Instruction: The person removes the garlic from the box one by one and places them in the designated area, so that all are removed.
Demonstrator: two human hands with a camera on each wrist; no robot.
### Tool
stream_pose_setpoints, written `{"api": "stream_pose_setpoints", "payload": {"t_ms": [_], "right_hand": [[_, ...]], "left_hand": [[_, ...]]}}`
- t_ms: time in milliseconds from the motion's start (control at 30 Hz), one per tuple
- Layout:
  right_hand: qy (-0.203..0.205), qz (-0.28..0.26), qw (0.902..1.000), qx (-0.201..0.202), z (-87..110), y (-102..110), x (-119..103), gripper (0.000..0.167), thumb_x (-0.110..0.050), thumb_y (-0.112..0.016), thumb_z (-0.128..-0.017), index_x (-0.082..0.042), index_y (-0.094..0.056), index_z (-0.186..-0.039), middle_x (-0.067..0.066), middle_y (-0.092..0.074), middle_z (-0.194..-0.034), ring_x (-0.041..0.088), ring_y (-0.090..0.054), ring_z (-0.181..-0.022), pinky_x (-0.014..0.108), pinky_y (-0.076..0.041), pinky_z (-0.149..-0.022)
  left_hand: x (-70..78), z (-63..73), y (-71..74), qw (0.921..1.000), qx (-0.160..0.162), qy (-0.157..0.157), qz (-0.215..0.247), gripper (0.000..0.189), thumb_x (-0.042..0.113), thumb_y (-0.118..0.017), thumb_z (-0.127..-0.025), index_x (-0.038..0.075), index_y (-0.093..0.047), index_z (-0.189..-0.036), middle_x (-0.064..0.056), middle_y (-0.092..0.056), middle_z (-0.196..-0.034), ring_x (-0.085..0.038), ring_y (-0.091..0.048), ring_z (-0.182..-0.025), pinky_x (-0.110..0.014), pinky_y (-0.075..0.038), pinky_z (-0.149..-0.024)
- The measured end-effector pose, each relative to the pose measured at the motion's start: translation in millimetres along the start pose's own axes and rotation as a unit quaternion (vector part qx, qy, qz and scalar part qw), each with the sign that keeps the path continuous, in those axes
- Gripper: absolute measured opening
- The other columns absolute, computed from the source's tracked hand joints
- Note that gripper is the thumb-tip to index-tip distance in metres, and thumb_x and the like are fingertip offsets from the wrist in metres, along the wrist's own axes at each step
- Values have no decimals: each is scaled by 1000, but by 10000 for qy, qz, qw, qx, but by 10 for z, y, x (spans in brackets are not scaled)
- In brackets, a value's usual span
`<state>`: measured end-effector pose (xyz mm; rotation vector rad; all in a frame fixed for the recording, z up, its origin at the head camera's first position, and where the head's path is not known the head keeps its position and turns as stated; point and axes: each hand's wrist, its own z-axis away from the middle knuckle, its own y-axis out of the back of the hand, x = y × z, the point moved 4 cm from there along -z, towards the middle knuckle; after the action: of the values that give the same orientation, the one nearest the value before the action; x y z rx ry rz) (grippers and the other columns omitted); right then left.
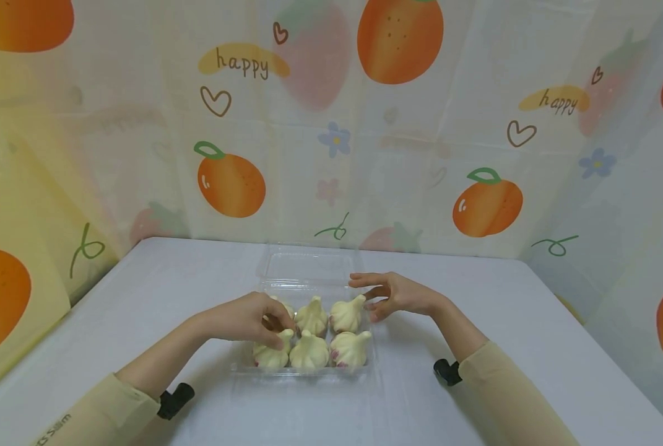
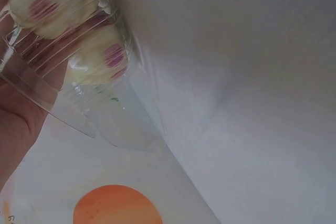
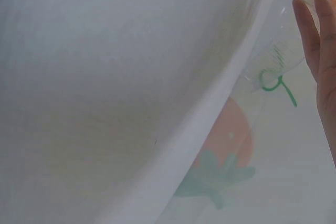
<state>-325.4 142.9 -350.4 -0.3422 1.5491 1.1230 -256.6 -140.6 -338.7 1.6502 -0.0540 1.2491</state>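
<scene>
A clear plastic clamshell box [image 1: 303,371] holds several cream garlic bulbs with purple patches, set in two rows. Over its left end, my left hand [image 1: 250,319] has thumb and fingers curled about the stem of the front-left garlic bulb [image 1: 270,356]. That hand partly covers the back-left garlic bulb [image 1: 283,305]. Through the box wall in the left wrist view, two bulbs [image 2: 100,56] show in front of the hand. My right hand [image 1: 398,294] is at the box's right side, fingers extended and slightly bent, fingertips close to the back-right garlic bulb [image 1: 346,314].
The transparent lid [image 1: 309,263] lies folded back behind the box. A white-covered table [image 1: 169,272] spreads around it. Behind and at the sides hangs a fruit-print curtain [image 1: 359,186]. Black straps [image 1: 448,371] sit by both sleeve cuffs.
</scene>
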Motion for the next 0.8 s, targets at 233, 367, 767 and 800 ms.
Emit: {"api": "stream_pose_setpoints", "payload": {"t_ms": [233,367,767,800], "right_hand": [[16,-8,10000,-2,3,2,2,77,-7,-72,-83,0,-36,-151,16,-18,-166,45,-41,-140,55,-41,-113],[-8,-2,10000,7,3,4,1,77,-7,-72,-83,0,-36,-151,15,-18,-166,44,-41,-140,55,-42,-112],[-61,0,10000,26,5,-1,-12,77,-7,-72,-83,0,-37,-150,15,-18,-166,44,-42,-139,54,-41,-113],[-62,10,10000,28,6,-1,-12,77,-7,-72,-83,-1,-37,-151,15,-18,-166,44,-42,-139,54,-41,-113]], "left_hand": [[10,17,18,10000,28,-8,88,21,12,-76,-83,7,-74,-103,-7,-73,-109,-9,-68,-93,-20,-57,-84],[-9,15,21,9999,24,-63,98,21,13,-76,-84,5,-73,-104,-9,-73,-111,-11,-69,-96,-24,-58,-88],[-52,23,51,9996,155,-136,176,21,17,-72,-88,7,-74,-106,-10,-73,-112,-14,-68,-103,-27,-57,-93],[-51,28,60,9995,181,-129,202,21,17,-72,-88,7,-74,-107,-11,-73,-113,-16,-68,-104,-27,-57,-93]]}}
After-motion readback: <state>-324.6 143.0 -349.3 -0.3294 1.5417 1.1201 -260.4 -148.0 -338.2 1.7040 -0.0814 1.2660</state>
